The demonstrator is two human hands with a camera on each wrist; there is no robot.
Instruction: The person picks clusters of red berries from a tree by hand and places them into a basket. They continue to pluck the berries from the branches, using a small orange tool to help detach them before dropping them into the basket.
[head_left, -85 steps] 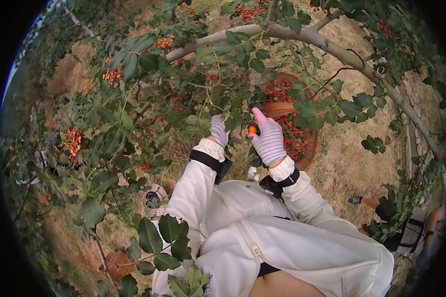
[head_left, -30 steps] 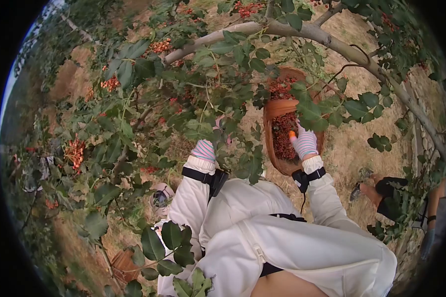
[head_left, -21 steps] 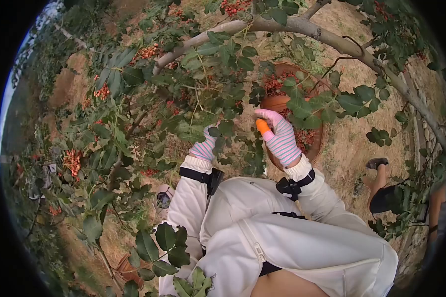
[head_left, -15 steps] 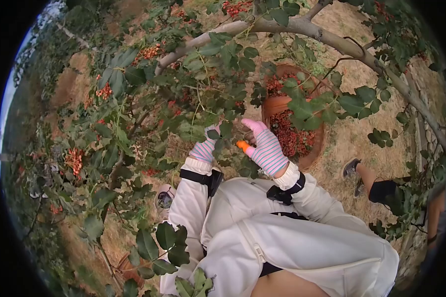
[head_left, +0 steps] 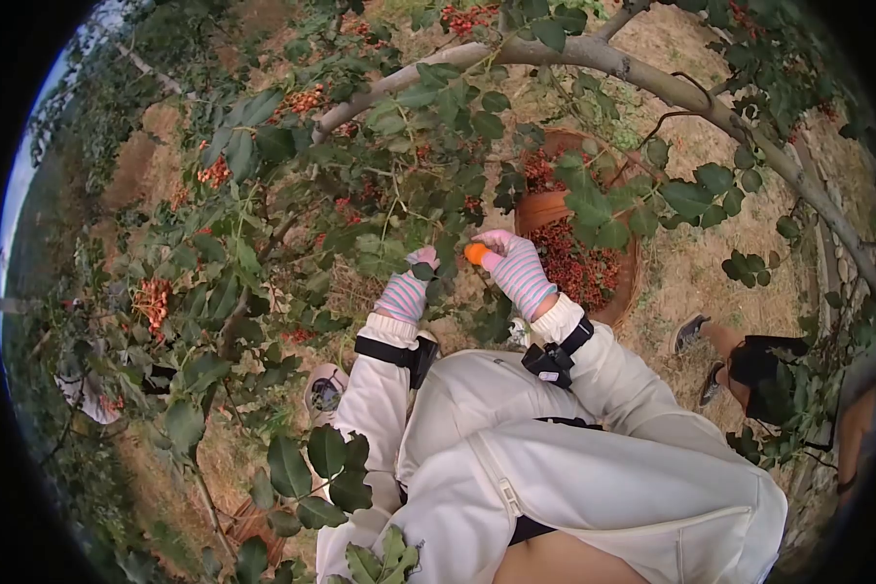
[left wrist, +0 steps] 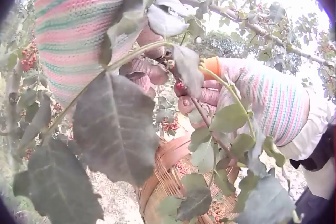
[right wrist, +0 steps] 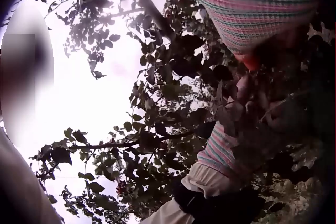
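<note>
My left hand (head_left: 406, 287), in a striped glove with bare fingertips, is among the leaves. In the left wrist view its curled fingertips (left wrist: 152, 71) pinch a thin twig, partly hidden by a large leaf (left wrist: 113, 127). Close on its right is my right hand (head_left: 521, 273), gloved alike, with an orange thumb cover (head_left: 476, 253). Its fingers curl in at a small red berry (left wrist: 180, 88) on the same twig, fingertips meeting those of the left hand. Below and to the right, a woven basket (head_left: 633, 287) with a broad handle (head_left: 545, 208) holds many red berries (head_left: 574, 268).
A thick branch (head_left: 594, 55) arches across the top. More berry clusters (head_left: 152, 302) hang at left. Another person's leg (head_left: 725, 341) shows at right, and a second basket (head_left: 253, 530) lies at lower left. Leafy twigs surround both hands.
The right hand was over the basket about a second ago; it has come back left to the left hand. The left hand has stayed among the leaves, shifting slightly.
</note>
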